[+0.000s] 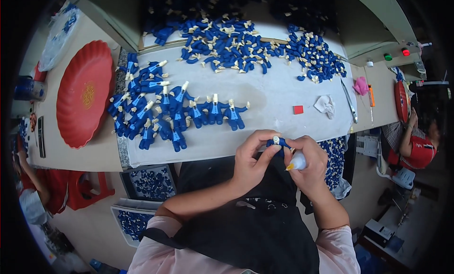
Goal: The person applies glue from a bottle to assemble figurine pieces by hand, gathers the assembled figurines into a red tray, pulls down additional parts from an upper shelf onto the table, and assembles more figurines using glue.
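Observation:
Just past the table's front edge, my left hand [253, 155] pinches a small blue figurine [278, 141] with a cream neck stub. My right hand [311, 164] wraps round a small whitish squeeze bottle [298, 161] with a yellowish tip, likely glue, while its fingertips meet the figurine too. Whether the figurine has both arms is hidden by my fingers. To the left on the white work surface lie several headless blue figurines [214, 111] with light blue shirt fronts and cream hands. Loose blue arms with cream hands [236, 44] are heaped at the back.
A small red square [298, 110], a crumpled tissue [325, 106] and tweezers [349, 101] lie at the right. A red scalloped tray [66, 96] stands left. Bins of blue parts [151, 183] sit below the table. Other people [418, 148] work at both sides.

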`<act>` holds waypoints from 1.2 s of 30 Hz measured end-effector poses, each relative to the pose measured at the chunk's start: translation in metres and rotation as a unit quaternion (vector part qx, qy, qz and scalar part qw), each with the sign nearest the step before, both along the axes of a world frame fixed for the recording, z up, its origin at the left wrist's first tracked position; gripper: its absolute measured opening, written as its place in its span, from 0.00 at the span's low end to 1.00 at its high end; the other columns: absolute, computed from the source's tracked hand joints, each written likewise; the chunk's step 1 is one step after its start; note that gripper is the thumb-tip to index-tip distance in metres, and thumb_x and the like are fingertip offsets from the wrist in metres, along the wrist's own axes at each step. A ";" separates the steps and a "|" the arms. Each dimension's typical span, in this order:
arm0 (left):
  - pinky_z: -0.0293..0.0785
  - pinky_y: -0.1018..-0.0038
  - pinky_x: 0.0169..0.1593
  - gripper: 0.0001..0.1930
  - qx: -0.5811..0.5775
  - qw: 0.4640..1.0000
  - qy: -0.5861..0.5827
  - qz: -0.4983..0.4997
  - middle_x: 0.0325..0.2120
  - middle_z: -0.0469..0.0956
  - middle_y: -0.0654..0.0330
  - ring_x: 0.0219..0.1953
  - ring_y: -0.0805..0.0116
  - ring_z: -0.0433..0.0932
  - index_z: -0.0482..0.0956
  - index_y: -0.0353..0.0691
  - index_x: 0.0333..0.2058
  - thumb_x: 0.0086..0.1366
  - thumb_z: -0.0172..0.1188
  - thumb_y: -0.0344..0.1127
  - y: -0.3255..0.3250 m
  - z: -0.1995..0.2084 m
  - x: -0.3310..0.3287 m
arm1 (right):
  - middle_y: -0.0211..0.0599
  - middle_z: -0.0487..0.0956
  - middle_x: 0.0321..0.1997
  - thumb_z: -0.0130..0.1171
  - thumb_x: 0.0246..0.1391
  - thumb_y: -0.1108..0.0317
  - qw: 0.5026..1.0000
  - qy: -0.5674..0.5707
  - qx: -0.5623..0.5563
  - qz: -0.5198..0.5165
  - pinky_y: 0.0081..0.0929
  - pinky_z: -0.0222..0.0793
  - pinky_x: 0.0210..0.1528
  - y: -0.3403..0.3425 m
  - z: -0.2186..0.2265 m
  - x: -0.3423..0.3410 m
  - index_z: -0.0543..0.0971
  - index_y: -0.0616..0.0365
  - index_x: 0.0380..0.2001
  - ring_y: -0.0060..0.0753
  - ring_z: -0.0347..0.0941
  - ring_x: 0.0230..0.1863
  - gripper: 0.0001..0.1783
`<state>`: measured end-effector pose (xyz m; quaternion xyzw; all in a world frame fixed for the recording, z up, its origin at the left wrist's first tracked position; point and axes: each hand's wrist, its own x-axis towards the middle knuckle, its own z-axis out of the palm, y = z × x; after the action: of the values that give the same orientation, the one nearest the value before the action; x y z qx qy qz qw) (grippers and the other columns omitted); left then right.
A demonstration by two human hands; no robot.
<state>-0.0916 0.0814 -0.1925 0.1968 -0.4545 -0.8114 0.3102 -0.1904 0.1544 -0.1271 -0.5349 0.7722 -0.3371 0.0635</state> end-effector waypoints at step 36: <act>0.67 0.81 0.40 0.08 -0.049 0.999 0.018 0.001 0.33 0.72 0.57 0.36 0.73 0.71 0.69 0.31 0.35 0.54 0.52 0.23 0.001 -0.003 0.002 | 0.39 0.68 0.19 0.58 0.32 0.80 1.000 0.011 -0.005 0.026 0.25 0.61 0.21 0.004 0.006 0.000 0.70 0.63 0.25 0.37 0.67 0.19 0.11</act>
<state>-0.0895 0.0823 -0.1955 0.1670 -0.4880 -0.7911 0.3288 -0.1901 0.1581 -0.1209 -0.5586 0.7572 -0.3331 0.0610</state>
